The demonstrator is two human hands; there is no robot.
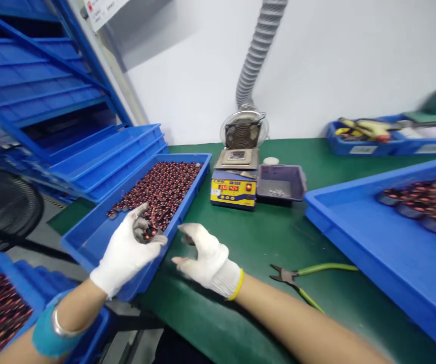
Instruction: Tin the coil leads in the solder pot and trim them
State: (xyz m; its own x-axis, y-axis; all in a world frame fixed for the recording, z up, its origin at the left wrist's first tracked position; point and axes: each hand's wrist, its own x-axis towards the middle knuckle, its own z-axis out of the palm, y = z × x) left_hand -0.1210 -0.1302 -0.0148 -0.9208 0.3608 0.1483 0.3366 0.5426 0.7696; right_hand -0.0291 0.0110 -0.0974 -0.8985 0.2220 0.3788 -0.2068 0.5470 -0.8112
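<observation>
Left hand (127, 255), gloved, is over the near end of the tray (89, 237); its fingers are curled around a few coils (147, 233). Right hand (208, 260), gloved, hovers just beside the tray edge above the desk (255, 242), fingers loosely bent and grasping nothing. Pliers (297, 278) lie on the desk to the right. Further back, more coils fill the tray. Beyond it stands a solder pot (235, 187) with a grey bin (280, 183) beside it.

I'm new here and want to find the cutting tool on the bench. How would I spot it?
Start at the green bench and look just right of the gloved right hand. The pliers lie flat on the mat before the big blue tray. They alone have thin yellow-green handles and dark metal jaws.
</observation>
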